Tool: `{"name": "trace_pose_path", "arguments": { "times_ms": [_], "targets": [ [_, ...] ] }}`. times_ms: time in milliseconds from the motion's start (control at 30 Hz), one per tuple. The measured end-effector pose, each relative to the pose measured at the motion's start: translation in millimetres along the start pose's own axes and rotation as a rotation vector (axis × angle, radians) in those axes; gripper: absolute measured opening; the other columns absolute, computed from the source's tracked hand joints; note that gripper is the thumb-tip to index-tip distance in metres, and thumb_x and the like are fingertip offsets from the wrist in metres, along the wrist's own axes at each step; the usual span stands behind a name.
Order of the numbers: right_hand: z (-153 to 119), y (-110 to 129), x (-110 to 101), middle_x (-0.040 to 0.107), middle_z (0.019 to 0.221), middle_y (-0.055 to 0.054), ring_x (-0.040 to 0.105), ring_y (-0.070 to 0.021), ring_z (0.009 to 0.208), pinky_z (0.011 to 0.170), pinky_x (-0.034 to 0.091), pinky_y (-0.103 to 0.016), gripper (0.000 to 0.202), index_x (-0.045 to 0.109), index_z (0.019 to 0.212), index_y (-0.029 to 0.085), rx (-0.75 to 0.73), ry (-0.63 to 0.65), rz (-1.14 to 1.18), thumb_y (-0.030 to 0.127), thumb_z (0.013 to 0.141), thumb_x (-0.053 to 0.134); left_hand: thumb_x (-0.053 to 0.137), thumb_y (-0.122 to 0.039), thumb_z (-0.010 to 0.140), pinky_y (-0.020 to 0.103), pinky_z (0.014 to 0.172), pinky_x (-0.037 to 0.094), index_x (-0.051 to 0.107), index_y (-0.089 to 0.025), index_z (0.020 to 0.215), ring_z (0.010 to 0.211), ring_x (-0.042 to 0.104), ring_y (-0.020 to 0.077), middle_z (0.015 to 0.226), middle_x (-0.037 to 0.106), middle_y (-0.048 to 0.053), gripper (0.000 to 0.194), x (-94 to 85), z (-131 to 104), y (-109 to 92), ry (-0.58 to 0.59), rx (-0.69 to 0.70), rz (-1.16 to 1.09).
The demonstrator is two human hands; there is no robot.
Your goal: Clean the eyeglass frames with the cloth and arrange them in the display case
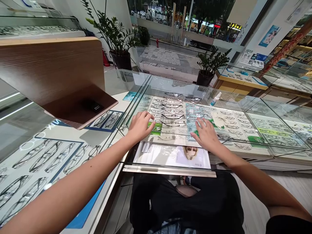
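Observation:
My left hand (141,126) rests at the glass top of the display case (156,138), fingers loosely bent and thumb apart, nothing in it. To its right, my right hand (206,131) is over the same glass with fingers spread, also holding nothing. Rows of eyeglasses (173,116) lie under the glass between the two hands. A green card (156,128) shows beside my left fingers. Below the hands, close to my lap, a drawer (170,169) is pulled out; white papers and a sheet with a face picture (191,156) lie in it.
A brown wooden stand (53,68) with a small black device (94,105) rises at left. More eyeglasses (46,156) lie in the left case. A small spray bottle (215,98) stands toward the back right. Potted plants (122,60) stand beyond, by the glass front.

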State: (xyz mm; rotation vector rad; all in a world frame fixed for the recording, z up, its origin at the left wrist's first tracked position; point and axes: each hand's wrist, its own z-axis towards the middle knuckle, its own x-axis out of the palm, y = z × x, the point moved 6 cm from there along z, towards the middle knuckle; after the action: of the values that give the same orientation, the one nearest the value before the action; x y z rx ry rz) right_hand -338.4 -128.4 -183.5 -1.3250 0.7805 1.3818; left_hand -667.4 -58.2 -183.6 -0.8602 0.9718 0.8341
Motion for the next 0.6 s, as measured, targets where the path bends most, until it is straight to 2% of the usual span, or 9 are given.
{"name": "trace_pose_path", "arguments": {
  "times_ms": [200,600],
  "targets": [
    [7,-1,1,0.042,0.175,-0.021,0.036,-0.0457,0.160,0.132,0.028,-0.061,0.080,0.056,0.159,0.003,0.024,0.030,-0.003,0.062,0.112,0.031,0.048,-0.045,0.107,0.053,0.102,0.044,0.068,-0.022,0.120,0.126,0.058,0.0374,0.132,0.067,0.014,0.033,0.5,0,0,-0.002,0.000,-0.013],
    [17,-6,3,0.041,0.177,-0.018,0.033,-0.0446,0.162,0.133,0.025,-0.062,0.079,0.056,0.161,0.008,0.034,0.027,0.017,0.063,0.111,0.028,0.049,-0.044,0.107,0.051,0.102,0.043,0.068,-0.023,0.120,0.126,0.058,0.0369,0.131,0.067,0.013,0.031,-1.5,-1,-1,0.001,-0.001,-0.024]
  ]
}}
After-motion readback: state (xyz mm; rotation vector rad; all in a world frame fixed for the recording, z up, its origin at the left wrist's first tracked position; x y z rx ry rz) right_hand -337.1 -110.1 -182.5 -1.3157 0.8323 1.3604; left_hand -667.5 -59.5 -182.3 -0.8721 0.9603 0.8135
